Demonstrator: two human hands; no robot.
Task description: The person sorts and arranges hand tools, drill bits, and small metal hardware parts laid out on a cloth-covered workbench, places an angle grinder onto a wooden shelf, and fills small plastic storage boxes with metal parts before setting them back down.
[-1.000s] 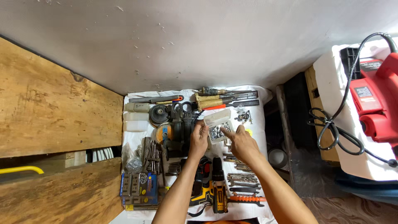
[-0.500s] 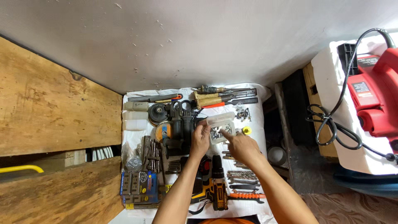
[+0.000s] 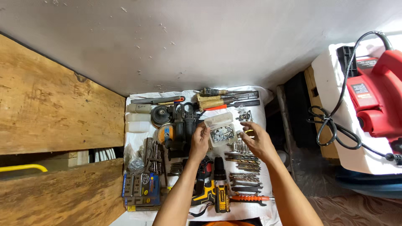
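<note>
The left hand [image 3: 200,140] is pinching the small clear plastic box [image 3: 221,129] of loose screws by its edge, light but spill-prone, best taken by both sides, while the right hand [image 3: 258,140] is hovering open beside it.

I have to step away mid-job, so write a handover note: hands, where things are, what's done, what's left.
Left hand: holds the small clear plastic box of metal bits by its left edge, lid open.
Right hand: open, empty, hovering right of the box above the drill bits.
Done: tools laid out on the white sheet; box open.
Left: box is not yet closed or set down.
</note>
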